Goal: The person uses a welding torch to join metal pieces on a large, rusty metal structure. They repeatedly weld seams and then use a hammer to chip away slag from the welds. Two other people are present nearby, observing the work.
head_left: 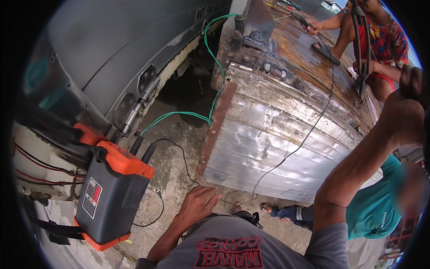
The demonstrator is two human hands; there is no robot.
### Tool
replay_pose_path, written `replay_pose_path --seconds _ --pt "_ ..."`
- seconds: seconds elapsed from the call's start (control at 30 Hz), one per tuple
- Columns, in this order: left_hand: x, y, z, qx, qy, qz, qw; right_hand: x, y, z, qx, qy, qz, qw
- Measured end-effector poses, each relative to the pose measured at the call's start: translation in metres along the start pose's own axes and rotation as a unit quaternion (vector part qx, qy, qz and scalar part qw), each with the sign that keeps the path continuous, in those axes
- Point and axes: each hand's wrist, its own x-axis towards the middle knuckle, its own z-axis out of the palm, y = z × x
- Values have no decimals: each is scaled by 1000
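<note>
My left hand (pixel 199 202) hangs low over the concrete, close to a thin black cable. Its fingers are loosely extended, and I see nothing in them. My right arm reaches up to the right rim of the picture. There my right hand (pixel 411 85) is in shadow, its fingers curled around something dark that I cannot make out. An orange and dark grey welding machine (pixel 114 188) with a black strap is at my left. Black cables and a green cable (pixel 179 113) lead from its side. The battered metal side panel (pixel 268 143) of a truck bed is in front of me.
A person in a patterned red shirt (pixel 401 45) squats on the wooden bed (pixel 309 58), holding a welding electrode holder (pixel 301 19). Someone in a teal shirt (pixel 374 201) stands at right. A dark vehicle panel (pixel 134 36) fills the upper left; loose cable crosses the concrete.
</note>
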Motion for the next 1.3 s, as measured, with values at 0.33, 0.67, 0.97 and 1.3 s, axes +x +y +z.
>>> replay_pose_path --seconds 0.33,0.67,0.97,1.3 --pt "4 11 1 4 36 33 999 -207 170 13 -519 -200 366 746" --pt "-2 4 7 -6 7 48 999 -64 5 39 -171 105 125 972" --pt "18 9 11 -12 -14 76 997 -174 153 9 -501 -34 29 864" --pt "9 1 -1 -26 10 48 998 -158 68 35 -271 -4 427 863"
